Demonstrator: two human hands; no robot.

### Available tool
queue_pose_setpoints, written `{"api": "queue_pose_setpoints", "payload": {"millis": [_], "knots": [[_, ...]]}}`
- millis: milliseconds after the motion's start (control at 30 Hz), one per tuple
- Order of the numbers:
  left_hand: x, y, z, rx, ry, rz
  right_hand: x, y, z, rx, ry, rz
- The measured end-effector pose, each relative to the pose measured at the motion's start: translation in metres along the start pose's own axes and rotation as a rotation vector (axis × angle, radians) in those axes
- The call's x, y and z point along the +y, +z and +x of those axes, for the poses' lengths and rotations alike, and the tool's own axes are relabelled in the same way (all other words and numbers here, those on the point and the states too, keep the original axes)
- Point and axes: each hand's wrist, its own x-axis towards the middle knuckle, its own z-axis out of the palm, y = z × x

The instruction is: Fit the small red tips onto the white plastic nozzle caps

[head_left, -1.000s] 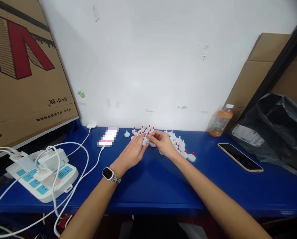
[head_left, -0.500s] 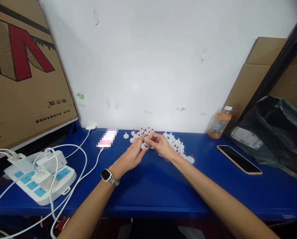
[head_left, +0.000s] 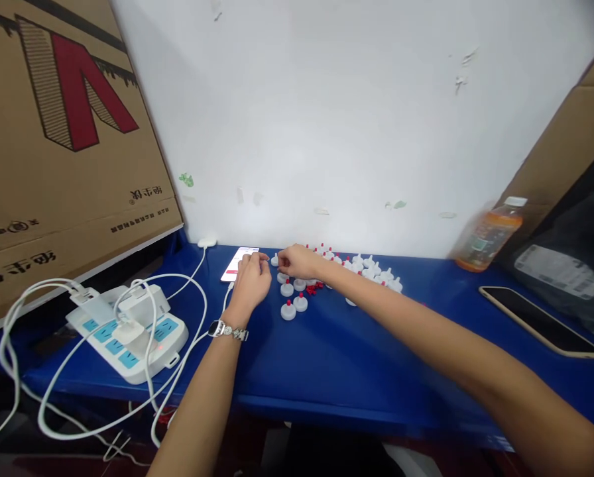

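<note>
Head view: both hands meet at the far centre of the blue table (head_left: pixel 327 358), just before the white wall. The left hand (head_left: pixel 253 279), with a wristwatch (head_left: pixel 226 329) on its wrist, is curled with fingertips pinched towards the right; whether anything sits between them is too small to tell. The right hand (head_left: pixel 297 262) is likewise closed at the fingertips, touching or nearly touching a small white cap (head_left: pixel 275 260) at the left end of the cluster; I cannot tell if it truly grips it. The white caps with red tips (head_left: pixel 361 268) lie in a loose row running right from the hands, with three set apart in front of them (head_left: pixel 293 298) and a few loose red bits (head_left: pixel 315 288) just beside those.

Working such small pieces well seems to call for a fingertip pinch, the cap kept upright, and the finished ones kept apart from the rest.

Counts: one phone by the left hand (head_left: pixel 238 262), one dark phone at the right (head_left: pixel 540 321), one orange drink bottle (head_left: pixel 486 235), one power strip (head_left: pixel 132 331) at the lower left, one cardboard box (head_left: pixel 53 132) at the upper left. The caps number roughly twenty; an exact count is not possible.
</note>
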Motion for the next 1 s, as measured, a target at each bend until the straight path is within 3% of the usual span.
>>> {"api": "queue_pose_setpoints", "payload": {"millis": [133, 300, 467, 600, 700, 767, 867, 1000], "knots": [[-0.008, 0.005, -0.002, -0.056, -0.034, 0.057, 0.002, -0.005, 0.003, -0.062, 0.005, -0.095], [-0.010, 0.007, -0.004, -0.002, -0.034, 0.082, 0.009, -0.019, 0.022, -0.024, 0.135, -0.090], [-0.006, 0.006, -0.006, -0.046, -0.047, 0.132, 0.013, -0.003, 0.050, 0.001, 0.237, -0.129], [0.001, 0.002, -0.006, -0.049, -0.005, 0.152, 0.012, 0.005, 0.051, 0.025, 0.216, -0.077], [0.012, 0.000, -0.008, 0.025, 0.086, 0.128, 0.009, -0.004, 0.025, 0.160, 0.189, 0.070], [0.021, 0.001, -0.011, 0.020, 0.173, 0.099, 0.006, -0.012, -0.003, 0.286, 0.155, 0.307], [0.036, 0.004, -0.017, -0.118, 0.300, 0.098, 0.001, -0.022, -0.052, 0.371, 0.111, 0.549], [0.047, 0.007, -0.022, -0.267, 0.403, 0.085, 0.000, -0.022, -0.101, 0.497, 0.201, 0.518]]}}
